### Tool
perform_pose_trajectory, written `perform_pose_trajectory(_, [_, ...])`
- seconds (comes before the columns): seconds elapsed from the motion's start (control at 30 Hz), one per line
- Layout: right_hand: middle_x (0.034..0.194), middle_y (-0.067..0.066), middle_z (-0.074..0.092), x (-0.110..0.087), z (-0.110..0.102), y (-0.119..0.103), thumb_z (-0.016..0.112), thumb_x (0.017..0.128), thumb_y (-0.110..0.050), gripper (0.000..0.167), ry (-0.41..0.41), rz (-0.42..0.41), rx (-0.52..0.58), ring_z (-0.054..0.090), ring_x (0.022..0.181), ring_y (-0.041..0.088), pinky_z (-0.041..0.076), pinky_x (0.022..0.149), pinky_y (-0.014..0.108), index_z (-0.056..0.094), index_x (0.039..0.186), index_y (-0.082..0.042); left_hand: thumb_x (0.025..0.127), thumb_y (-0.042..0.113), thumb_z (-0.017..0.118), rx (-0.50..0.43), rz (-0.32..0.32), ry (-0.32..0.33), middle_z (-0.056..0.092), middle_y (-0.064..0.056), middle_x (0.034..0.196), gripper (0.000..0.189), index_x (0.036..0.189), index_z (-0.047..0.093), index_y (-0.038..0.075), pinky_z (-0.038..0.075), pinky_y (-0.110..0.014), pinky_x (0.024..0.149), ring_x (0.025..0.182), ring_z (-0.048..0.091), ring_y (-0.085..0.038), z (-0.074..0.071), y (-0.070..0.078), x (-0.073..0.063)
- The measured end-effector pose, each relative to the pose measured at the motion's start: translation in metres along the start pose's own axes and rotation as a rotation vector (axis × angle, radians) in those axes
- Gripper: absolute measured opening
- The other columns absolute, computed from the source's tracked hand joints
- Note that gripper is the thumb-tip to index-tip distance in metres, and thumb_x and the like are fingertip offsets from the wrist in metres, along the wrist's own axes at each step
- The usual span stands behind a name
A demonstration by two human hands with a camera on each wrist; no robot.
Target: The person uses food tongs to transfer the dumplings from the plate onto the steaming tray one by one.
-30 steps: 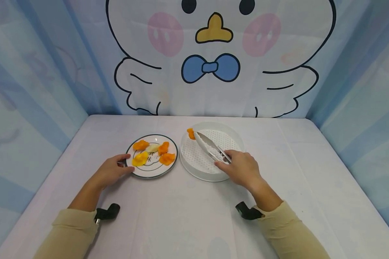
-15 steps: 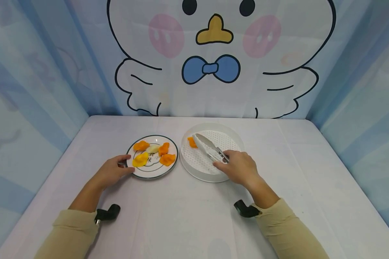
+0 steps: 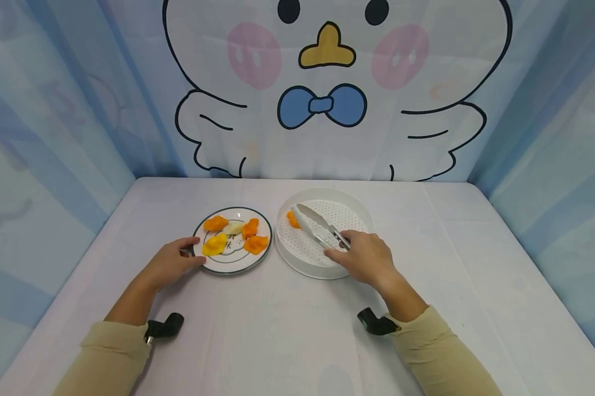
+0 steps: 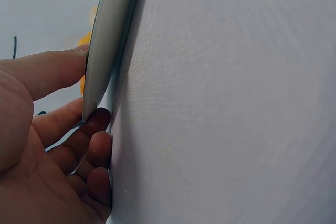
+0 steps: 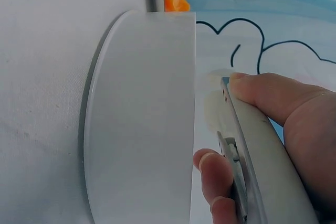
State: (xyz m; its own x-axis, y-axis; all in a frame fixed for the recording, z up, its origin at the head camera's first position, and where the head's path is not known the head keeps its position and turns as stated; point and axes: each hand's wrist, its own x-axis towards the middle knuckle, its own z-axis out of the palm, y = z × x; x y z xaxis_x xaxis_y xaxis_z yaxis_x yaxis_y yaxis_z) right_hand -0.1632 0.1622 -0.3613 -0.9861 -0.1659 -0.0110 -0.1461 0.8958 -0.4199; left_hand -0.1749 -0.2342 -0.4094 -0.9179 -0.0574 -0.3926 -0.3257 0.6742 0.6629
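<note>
My left hand (image 3: 171,261) pinches the left rim of a white plate (image 3: 233,266) with a dark edge line. In the left wrist view, the thumb is over the rim and fingers are beneath. On the plate lie several soft-looking pieces: orange ones (image 3: 255,244), a yellow one (image 3: 215,244) and a pale one (image 3: 234,227). My right hand (image 3: 367,258) grips metal tongs (image 3: 333,229) above a white round tray (image 3: 322,271) with a dotted base. Beside the tong tips, inside the tray's left part, is another orange piece (image 3: 293,220), partly hidden by the tongs.
Plate and tray stand side by side on a white-covered table (image 3: 273,335). A printed cloth (image 3: 322,148) with a cartoon figure hangs behind the table's far edge. Blue and white curtains (image 3: 45,181) line both sides.
The tongs have lowered slightly, and the orange piece at their tips has come down from the tray's rim level to its inside. The left hand and plate have stayed put.
</note>
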Motion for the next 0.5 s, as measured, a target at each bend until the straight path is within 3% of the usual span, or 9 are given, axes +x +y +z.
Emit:
perform_pose_trajectory(0.33, [0.114, 0.01, 0.07, -0.008, 0.001, -0.012, 0.071, 0.087, -0.05, 0.065, 0.004, -0.043, 0.005, 0.059, 0.085, 0.023, 0.045, 0.071, 0.038, 0.063, 0.133, -0.005, 0.094, 0.03, 0.07, -0.007, -0.001, 0.002, 0.047, -0.023, 0.124, 0.072, 0.153, 0.038, 0.006, 0.043, -0.046, 0.091, 0.11, 0.043, -0.038, 0.001, -0.001, 0.0])
perform_pose_trajectory(0.5, [0.11, 0.009, 0.071, -0.014, 0.002, -0.019, 0.073, 0.085, -0.049, 0.063, 0.03, -0.083, 0.042, 0.06, 0.085, 0.023, 0.045, 0.07, 0.038, 0.065, 0.131, -0.006, 0.094, 0.03, 0.07, -0.006, 0.002, 0.004, 0.047, -0.023, 0.124, 0.072, 0.153, 0.038, 0.005, 0.043, -0.046, 0.09, 0.11, 0.043, -0.038, 0.001, -0.001, 0.0])
